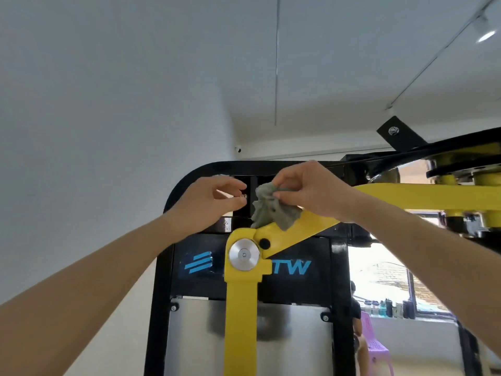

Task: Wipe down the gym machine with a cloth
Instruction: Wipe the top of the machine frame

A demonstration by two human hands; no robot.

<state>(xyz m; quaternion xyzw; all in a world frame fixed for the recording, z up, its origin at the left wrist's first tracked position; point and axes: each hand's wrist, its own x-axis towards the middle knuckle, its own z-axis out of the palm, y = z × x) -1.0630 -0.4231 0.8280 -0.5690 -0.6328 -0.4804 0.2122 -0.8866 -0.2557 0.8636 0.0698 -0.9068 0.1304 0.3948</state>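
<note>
The gym machine [189,267] rises in front of me: a black frame with a rounded top, a blue logo panel and a steel shroud below. A yellow arm [240,316] stands upright at its middle and bends right at a silver pivot disc [244,255]. My right hand [306,189] pinches a crumpled grey-green cloth [273,210], which hangs onto the yellow arm just above the pivot. My left hand [208,203] is raised beside the cloth at the frame's top, fingers loosely curled, holding nothing.
A second yellow arm [433,196] with black pulleys runs off to the right at head height. A person sits on a purple plastic chair [376,346] at the lower right. Bottles line a window sill [393,308] behind them. White wall to the left.
</note>
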